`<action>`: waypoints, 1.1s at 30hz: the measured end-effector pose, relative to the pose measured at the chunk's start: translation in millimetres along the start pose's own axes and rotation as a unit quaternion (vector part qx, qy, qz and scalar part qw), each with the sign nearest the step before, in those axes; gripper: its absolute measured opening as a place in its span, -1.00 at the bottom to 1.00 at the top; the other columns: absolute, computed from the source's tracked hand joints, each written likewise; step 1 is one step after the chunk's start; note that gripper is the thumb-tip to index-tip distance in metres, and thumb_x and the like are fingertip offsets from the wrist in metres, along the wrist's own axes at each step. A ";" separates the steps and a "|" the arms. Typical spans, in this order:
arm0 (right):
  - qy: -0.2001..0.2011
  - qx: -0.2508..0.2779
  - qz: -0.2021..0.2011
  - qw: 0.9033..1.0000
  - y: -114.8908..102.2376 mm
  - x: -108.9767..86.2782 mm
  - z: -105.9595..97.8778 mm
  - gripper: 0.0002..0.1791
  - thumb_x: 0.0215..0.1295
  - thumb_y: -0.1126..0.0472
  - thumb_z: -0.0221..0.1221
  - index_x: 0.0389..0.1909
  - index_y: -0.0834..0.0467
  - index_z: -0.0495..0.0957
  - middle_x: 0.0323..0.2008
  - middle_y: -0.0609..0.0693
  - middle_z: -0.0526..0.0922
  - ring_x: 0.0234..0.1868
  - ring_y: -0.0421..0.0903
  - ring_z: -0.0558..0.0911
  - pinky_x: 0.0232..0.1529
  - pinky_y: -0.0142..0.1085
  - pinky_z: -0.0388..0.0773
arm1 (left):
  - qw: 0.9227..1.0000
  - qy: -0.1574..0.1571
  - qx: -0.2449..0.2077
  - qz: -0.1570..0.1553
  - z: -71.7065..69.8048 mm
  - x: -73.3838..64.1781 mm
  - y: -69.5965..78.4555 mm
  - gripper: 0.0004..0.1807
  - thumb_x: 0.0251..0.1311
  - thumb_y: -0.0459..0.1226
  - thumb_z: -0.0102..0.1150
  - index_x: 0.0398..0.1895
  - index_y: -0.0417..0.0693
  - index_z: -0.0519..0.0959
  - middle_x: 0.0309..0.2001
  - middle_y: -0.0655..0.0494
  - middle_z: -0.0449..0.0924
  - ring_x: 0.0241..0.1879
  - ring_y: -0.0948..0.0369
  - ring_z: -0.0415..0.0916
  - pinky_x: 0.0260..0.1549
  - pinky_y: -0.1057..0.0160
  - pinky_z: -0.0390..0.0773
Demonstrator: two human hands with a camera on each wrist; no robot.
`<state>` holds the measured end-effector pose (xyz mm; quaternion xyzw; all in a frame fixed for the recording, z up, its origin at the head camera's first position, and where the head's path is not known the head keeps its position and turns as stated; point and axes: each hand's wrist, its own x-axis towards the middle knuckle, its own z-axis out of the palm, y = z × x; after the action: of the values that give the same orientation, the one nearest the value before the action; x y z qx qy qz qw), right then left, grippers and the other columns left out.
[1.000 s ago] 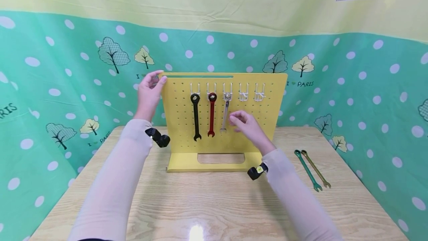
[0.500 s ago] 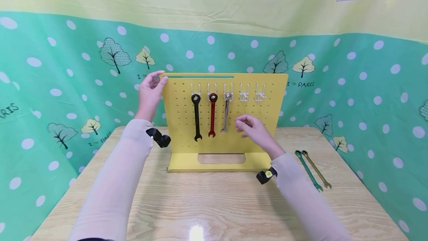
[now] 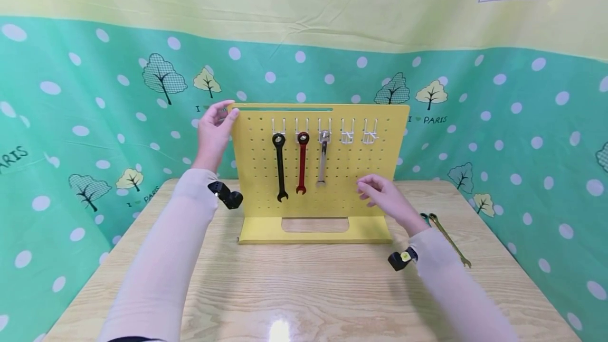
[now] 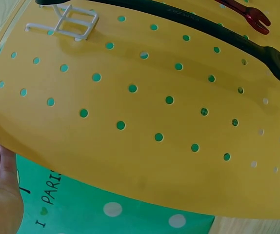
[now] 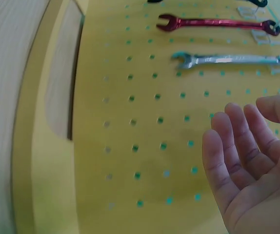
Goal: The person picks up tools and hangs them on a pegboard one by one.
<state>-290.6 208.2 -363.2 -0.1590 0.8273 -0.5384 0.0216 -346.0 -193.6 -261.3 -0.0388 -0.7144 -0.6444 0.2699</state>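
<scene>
Presently, a wood-grain table point(image 3: 285, 289) carries the setup, with a green dotted cloth point(image 3: 190, 136) behind it and at both sides. A gold wrench point(image 3: 448, 239) lies on the table at right; beside it is a green wrench point(image 3: 425, 219), its ring end visible and the remainder hidden behind the right sleeve point(image 3: 456, 284). A black camera point(image 3: 397, 262) projects from the right wrist.

The yellow pegboard point(image 3: 351, 199) stands upright on its base, mid-table. The left hand point(image 3: 212, 136) pinches its upper left corner, thumb in front. The right hand point(image 3: 387, 197), fingers loosely bent and holding nothing, is before the board's lower right part, apart from the wrenches.

Five white hooks point(image 3: 347, 136) line the upper board. On the three at left hang, in order, a black wrench point(image 3: 281, 168), a red wrench point(image 3: 302, 165) and a silver wrench point(image 3: 323, 157), each by its ring, forked end down. The silver one is shiny and slightly tilted; the red one has a metallic gloss.
</scene>
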 end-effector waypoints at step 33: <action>0.045 -0.138 0.136 0.980 125.4 -78.6 -104.5 -0.43 0.56 0.01 0.05 0.22 0.47 0.40 0.04 0.33 0.57 -0.06 0.08 0.59 -0.17 -0.21 0.65 | 1.000 -0.001 0.009 -0.006 0.2 -1.0 1.7 -0.57 0.32 0.00 0.25 0.20 0.14 0.57 0.06 0.06 0.59 -0.01 0.19 0.51 0.02 0.21 0.54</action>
<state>-267.8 369.4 -442.7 -0.0215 0.9076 -0.4178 0.0352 -344.5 -192.9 -260.2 -0.0331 -0.7209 -0.6392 0.2658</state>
